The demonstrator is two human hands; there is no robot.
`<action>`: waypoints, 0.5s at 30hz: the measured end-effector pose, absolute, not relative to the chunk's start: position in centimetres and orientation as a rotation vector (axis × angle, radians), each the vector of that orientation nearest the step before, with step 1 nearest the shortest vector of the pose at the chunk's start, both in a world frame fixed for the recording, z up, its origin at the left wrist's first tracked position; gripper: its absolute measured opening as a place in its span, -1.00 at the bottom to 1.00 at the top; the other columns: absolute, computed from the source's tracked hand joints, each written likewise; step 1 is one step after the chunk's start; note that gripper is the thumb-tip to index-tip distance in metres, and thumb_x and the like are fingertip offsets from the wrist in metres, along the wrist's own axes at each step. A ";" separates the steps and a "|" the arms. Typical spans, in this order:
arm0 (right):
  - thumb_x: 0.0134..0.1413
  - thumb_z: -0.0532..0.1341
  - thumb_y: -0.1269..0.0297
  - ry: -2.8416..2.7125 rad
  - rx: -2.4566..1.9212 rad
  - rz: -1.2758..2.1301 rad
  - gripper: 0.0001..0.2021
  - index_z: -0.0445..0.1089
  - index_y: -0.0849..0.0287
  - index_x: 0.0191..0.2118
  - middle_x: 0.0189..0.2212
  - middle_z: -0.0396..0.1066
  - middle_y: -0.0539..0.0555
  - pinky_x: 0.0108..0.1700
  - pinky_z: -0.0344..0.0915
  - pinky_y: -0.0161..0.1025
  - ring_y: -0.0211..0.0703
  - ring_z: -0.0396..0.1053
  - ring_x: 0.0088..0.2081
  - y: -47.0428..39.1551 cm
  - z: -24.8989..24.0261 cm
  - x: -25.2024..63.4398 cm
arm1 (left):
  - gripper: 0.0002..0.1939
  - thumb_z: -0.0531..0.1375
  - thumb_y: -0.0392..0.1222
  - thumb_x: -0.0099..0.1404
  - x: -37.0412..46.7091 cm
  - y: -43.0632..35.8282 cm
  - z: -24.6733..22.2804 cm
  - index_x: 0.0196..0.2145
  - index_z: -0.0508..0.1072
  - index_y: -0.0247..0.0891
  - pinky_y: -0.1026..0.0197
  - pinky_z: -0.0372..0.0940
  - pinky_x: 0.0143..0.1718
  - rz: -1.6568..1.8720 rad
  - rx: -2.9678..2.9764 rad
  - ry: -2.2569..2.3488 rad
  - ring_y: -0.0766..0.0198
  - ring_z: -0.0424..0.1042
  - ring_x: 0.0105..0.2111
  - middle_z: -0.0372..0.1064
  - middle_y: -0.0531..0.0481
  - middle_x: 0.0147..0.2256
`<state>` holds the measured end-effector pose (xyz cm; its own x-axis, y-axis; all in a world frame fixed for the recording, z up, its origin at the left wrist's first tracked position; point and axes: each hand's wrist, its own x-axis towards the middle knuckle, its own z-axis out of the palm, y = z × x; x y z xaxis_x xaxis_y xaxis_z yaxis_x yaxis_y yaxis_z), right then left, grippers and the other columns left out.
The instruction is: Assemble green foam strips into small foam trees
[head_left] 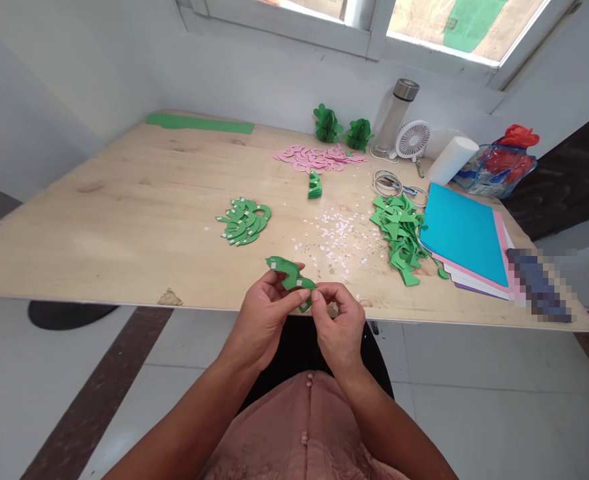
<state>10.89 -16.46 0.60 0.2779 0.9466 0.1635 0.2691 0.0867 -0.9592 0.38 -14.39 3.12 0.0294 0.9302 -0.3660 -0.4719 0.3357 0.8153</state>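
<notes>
Close to the table's front edge, my left hand [266,310] grips a green paper cutout [289,269] between thumb and fingers. Small white squares dot its face. My right hand [338,323] pinches the right end of the same cutout with thumb and index finger. Beyond the left hand lies a pile of curved green cutouts [244,223], many bearing white squares. A small folded green paper stack [315,186] stands farther back. Tiny white paper bits [338,230] are scattered over the wood past my right hand.
Green paper scraps [399,233] are heaped to the right, beside scissors [389,181] and blue, pink and white sheets [467,233]. Pink cutouts [314,159], two green paper trees [327,125], a bottle [397,117] and a small fan [413,140] are at the back. A green strip [199,123] lies far left.
</notes>
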 end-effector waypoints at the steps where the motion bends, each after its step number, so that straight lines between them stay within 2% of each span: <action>1: 0.03 0.15 0.33 -1.215 -1.423 0.767 -0.91 0.38 0.14 -0.42 -0.50 0.43 0.01 -0.32 0.29 -0.25 -0.18 0.37 -0.42 -16.5 0.6 10.9 | -0.53 0.39 -0.34 -0.12 0.4 -14.4 3.1 -0.19 0.45 -0.32 0.30 0.24 -0.36 1.174 0.562 1.055 0.32 0.39 -0.40 0.42 0.03 -0.41; 7: 0.06 0.15 0.29 -1.210 -1.407 0.841 -0.90 0.39 0.14 -0.38 -0.48 0.44 0.01 -0.31 0.29 -0.25 -0.18 0.37 -0.40 -16.3 0.3 11.0 | -0.53 0.41 -0.31 -0.15 0.5 -14.2 2.8 -0.22 0.45 -0.33 0.27 0.24 -0.36 1.211 0.570 1.093 0.31 0.39 -0.44 0.43 0.03 -0.43; 15: 0.07 0.15 0.36 -1.256 -1.386 0.726 -0.89 0.36 0.13 -0.25 -0.27 0.46 0.08 -0.21 0.31 -0.20 -0.15 0.38 -0.27 -17.2 0.3 11.1 | -0.51 0.41 -0.32 -0.16 0.6 -13.8 2.7 -0.20 0.43 -0.31 0.28 0.23 -0.33 1.314 0.510 1.079 0.35 0.37 -0.43 0.40 0.07 -0.43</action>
<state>11.08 -17.20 0.28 0.2565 0.9429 0.2126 0.2870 0.1357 -0.9483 0.63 -13.83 2.67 -0.1032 0.9350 -0.3394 -0.5147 0.2418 0.8226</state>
